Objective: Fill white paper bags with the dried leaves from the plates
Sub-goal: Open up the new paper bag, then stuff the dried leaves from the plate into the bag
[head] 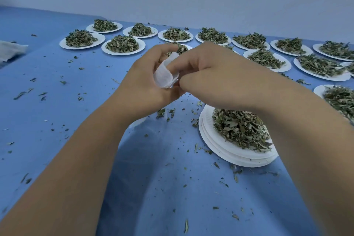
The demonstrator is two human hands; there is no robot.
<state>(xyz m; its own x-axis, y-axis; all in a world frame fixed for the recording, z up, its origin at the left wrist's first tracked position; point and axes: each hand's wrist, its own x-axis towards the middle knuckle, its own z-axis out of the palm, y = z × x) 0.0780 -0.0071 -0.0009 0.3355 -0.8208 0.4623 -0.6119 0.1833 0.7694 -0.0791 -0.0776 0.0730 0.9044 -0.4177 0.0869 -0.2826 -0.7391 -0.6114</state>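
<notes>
My left hand (147, 80) grips a small white paper bag (165, 76) above the middle of the blue table, fingers curled round it. My right hand (214, 76) meets it from the right, its fingertips pinching the bag's edge. What is inside the bag is hidden by my fingers. Just below my right wrist a stack of white plates (216, 140) carries a heap of dried green leaves (239, 130).
Several white plates (82, 41) heaped with dried leaves stand in rows along the back and right of the blue cloth (153, 188). Loose leaf bits are scattered over the cloth. A pale folded cloth (11, 50) lies at the left edge. A wall rises behind.
</notes>
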